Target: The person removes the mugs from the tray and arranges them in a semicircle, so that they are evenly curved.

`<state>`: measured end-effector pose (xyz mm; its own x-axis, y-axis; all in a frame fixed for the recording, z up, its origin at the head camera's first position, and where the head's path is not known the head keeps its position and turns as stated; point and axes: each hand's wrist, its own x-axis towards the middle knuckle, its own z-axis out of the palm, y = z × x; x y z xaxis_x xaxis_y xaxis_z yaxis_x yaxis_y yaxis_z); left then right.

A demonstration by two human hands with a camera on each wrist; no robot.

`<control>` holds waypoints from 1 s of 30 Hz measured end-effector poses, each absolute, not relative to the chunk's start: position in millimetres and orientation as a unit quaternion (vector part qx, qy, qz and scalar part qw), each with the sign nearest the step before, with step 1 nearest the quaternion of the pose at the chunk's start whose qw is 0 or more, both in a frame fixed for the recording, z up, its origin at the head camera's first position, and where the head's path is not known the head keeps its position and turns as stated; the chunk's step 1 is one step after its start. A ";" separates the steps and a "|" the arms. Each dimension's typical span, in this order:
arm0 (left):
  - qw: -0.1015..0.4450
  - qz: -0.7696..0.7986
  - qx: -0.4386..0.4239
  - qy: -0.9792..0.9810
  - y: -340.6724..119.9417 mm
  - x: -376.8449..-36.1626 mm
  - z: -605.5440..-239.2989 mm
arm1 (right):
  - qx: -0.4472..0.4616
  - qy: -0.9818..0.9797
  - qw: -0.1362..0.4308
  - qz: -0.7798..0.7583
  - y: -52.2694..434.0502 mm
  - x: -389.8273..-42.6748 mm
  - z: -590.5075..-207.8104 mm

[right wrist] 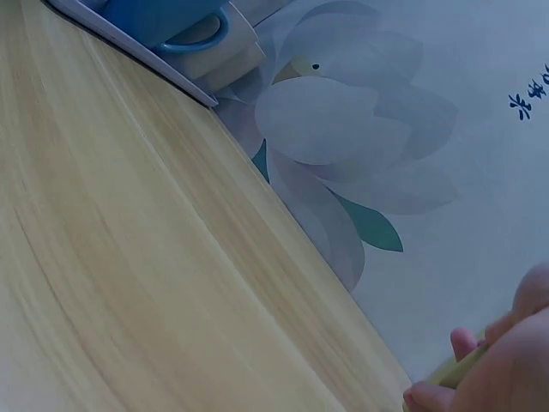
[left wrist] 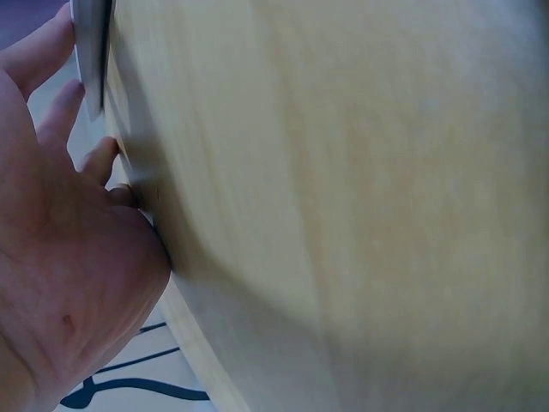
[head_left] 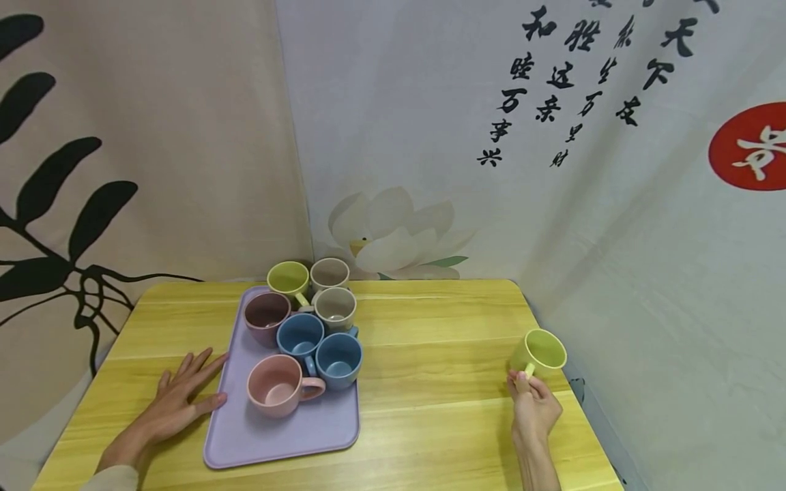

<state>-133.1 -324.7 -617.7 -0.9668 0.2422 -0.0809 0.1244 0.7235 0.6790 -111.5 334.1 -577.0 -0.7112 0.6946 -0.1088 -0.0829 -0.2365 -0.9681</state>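
The right hand point(head_left: 535, 409) pinches a yellow-green cup point(head_left: 539, 353) by its handle near the right edge of the worktop point(head_left: 430, 416). The left hand point(head_left: 179, 401), fingers spread and grasping nothing, touches the left edge of a lilac tray point(head_left: 307, 435) bearing a pink cup point(head_left: 275, 389), two blue cups point(head_left: 339, 361) and a maroon cup point(head_left: 267, 319).

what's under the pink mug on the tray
The pink mug stands on the lilac tray, which shows in front of it and to its left. It covers the patch directly beneath, so anything thin there can't be seen.
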 end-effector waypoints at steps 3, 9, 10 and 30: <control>0.078 0.359 0.102 0.925 -324.3 -133.0 -618.6 | -0.282 -0.557 0.268 0.734 336.1 -110.5 -577.7; 0.075 0.360 0.104 0.924 -323.6 -133.5 -619.4 | -0.295 -0.561 0.271 0.725 341.0 -108.7 -581.7; 0.075 0.360 0.104 0.924 -323.6 -133.7 -619.5 | -0.297 -0.561 0.271 0.724 341.7 -108.4 -582.4; 0.067 0.358 0.109 0.925 -322.8 -131.7 -615.9 | -0.306 -0.576 0.249 0.716 351.2 -106.9 -591.4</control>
